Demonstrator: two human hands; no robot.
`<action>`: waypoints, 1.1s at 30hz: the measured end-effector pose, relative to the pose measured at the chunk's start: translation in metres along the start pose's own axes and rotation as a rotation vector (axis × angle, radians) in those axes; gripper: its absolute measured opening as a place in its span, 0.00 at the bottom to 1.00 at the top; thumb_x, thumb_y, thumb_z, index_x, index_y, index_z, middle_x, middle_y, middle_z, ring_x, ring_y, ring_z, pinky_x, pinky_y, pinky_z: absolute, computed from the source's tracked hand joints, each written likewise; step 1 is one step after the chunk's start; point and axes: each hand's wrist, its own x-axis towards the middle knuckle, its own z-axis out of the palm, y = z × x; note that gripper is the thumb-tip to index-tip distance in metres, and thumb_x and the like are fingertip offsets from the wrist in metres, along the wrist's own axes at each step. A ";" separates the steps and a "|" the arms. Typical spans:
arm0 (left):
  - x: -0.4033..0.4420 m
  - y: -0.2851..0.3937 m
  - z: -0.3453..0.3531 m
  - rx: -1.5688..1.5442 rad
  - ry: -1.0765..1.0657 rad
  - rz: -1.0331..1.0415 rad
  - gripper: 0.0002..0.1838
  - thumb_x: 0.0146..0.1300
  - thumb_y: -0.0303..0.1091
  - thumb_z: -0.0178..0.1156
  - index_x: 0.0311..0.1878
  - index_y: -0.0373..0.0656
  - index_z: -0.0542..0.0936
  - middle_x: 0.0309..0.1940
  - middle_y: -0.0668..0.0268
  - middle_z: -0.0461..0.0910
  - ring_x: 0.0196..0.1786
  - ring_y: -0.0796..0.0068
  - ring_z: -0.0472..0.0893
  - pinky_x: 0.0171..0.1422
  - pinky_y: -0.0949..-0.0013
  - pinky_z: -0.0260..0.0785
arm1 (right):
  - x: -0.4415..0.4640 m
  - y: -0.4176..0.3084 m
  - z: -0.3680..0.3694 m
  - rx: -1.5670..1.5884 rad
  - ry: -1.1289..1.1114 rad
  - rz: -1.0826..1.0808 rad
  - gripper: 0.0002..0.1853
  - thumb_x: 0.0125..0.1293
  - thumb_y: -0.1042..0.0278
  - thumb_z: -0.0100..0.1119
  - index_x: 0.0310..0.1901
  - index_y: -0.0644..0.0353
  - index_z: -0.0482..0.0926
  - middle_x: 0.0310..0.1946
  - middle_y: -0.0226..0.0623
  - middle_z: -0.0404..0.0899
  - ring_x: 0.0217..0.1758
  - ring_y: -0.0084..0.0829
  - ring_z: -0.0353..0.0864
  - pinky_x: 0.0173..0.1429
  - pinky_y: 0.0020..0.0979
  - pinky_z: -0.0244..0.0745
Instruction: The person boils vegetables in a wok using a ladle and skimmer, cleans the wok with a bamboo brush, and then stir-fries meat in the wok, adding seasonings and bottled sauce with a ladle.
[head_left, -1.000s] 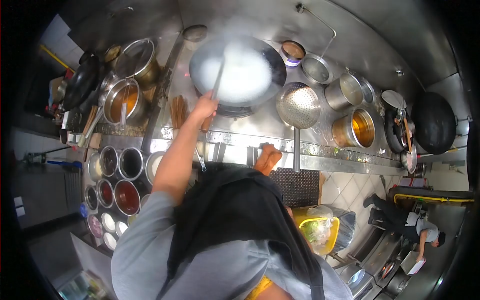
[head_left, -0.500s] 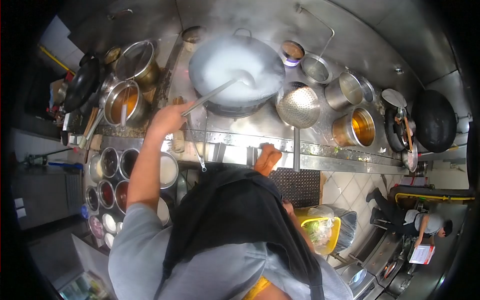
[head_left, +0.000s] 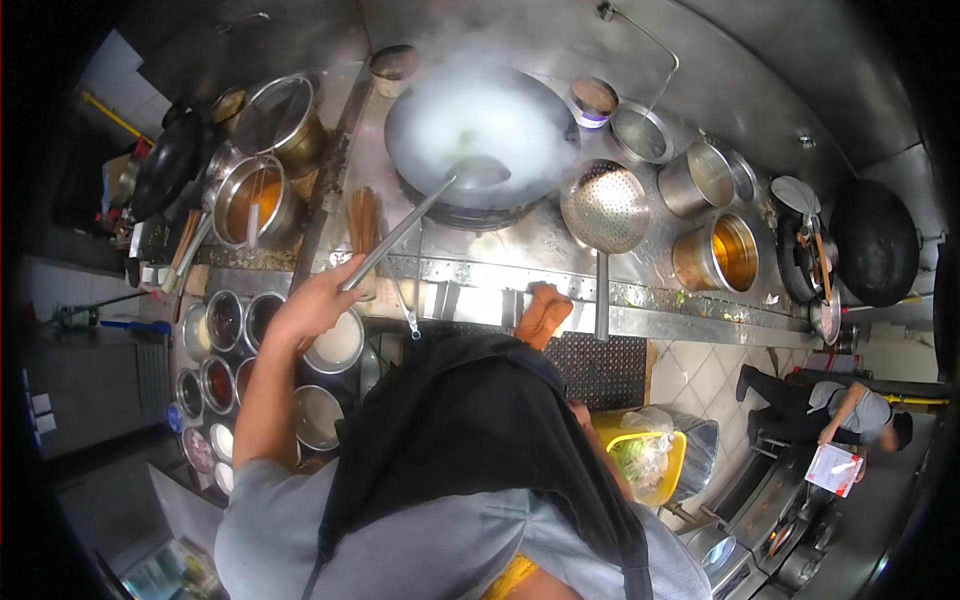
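Note:
My left hand (head_left: pixel 318 303) is closed around the long metal handle of a ladle (head_left: pixel 405 228). The ladle's bowl dips into a large wok (head_left: pixel 412 165) on the stove, where thick steam hides much of the inside. Low at my right side, my right hand (head_left: pixel 580 412) shows only in part beside my black apron (head_left: pixel 440 430); its fingers are hidden. Right of the wok lies a perforated strainer (head_left: pixel 605 205), its handle pointing toward me. An orange cloth (head_left: pixel 543 314) is draped on the stove's front edge.
Pots of orange liquid stand left (head_left: pixel 240 215) and right (head_left: pixel 735 252) of the wok. Several seasoning tubs (head_left: pixel 222 318) sit at my left. A yellow bin (head_left: pixel 668 470) is on the floor at right. Farther right, another person (head_left: pixel 850 410) holds a white box (head_left: pixel 833 470).
My left hand has drawn back toward me and down, pulling the ladle's bowl lower in the wok. Steam has thickened. The other person has shifted slightly with the box.

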 end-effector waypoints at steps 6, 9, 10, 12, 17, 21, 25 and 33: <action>0.089 -0.025 0.049 0.249 0.175 0.153 0.31 0.70 0.36 0.60 0.76 0.58 0.68 0.53 0.44 0.83 0.56 0.43 0.82 0.62 0.54 0.73 | 0.007 -0.043 -0.003 -0.129 -0.020 0.034 0.15 0.69 0.62 0.54 0.45 0.64 0.84 0.30 0.37 0.84 0.28 0.28 0.82 0.29 0.32 0.75; 0.119 0.012 0.067 0.195 0.122 -0.027 0.31 0.70 0.38 0.61 0.76 0.59 0.67 0.61 0.42 0.78 0.63 0.43 0.78 0.66 0.56 0.71 | 0.010 -0.044 -0.001 0.007 0.025 0.096 0.16 0.70 0.62 0.53 0.49 0.65 0.82 0.33 0.37 0.84 0.29 0.28 0.82 0.28 0.32 0.77; 0.125 0.011 0.076 0.124 0.195 0.027 0.32 0.70 0.37 0.61 0.76 0.59 0.67 0.59 0.43 0.79 0.62 0.43 0.78 0.66 0.56 0.71 | 0.007 -0.051 0.000 0.083 0.064 0.159 0.16 0.70 0.62 0.53 0.50 0.65 0.81 0.33 0.37 0.85 0.29 0.29 0.83 0.28 0.33 0.77; 0.146 0.003 0.101 -0.019 0.334 0.134 0.32 0.70 0.37 0.61 0.77 0.57 0.66 0.55 0.44 0.82 0.60 0.43 0.80 0.65 0.55 0.71 | 0.007 -0.046 -0.004 0.079 0.059 0.059 0.16 0.71 0.62 0.54 0.52 0.64 0.80 0.36 0.38 0.85 0.29 0.28 0.83 0.27 0.33 0.78; 0.198 -0.022 0.098 -0.131 0.447 0.228 0.33 0.71 0.35 0.61 0.78 0.51 0.65 0.32 0.57 0.83 0.30 0.62 0.82 0.38 0.60 0.75 | -0.022 -0.051 -0.002 -0.072 0.068 0.070 0.21 0.70 0.57 0.53 0.57 0.61 0.80 0.41 0.46 0.86 0.40 0.42 0.86 0.42 0.42 0.81; 0.226 -0.038 0.082 -0.236 0.373 0.147 0.33 0.71 0.35 0.61 0.78 0.48 0.64 0.25 0.67 0.74 0.19 0.75 0.71 0.25 0.66 0.70 | -0.016 0.029 0.000 -0.376 0.018 -0.299 0.23 0.68 0.52 0.51 0.57 0.59 0.80 0.43 0.51 0.85 0.49 0.50 0.82 0.54 0.45 0.76; 0.199 -0.027 0.067 -0.594 0.101 0.039 0.34 0.72 0.37 0.59 0.79 0.48 0.61 0.24 0.72 0.72 0.20 0.79 0.70 0.24 0.70 0.67 | -0.011 0.044 0.001 -0.341 0.004 -0.257 0.19 0.69 0.56 0.51 0.52 0.60 0.81 0.39 0.47 0.84 0.42 0.45 0.81 0.45 0.42 0.75; 0.090 0.003 0.053 -0.981 -0.198 -0.160 0.33 0.74 0.34 0.57 0.80 0.49 0.60 0.23 0.74 0.71 0.18 0.81 0.68 0.21 0.74 0.63 | -0.009 -0.026 -0.007 -0.145 0.026 0.002 0.12 0.70 0.64 0.50 0.42 0.61 0.81 0.32 0.40 0.83 0.28 0.34 0.80 0.29 0.35 0.74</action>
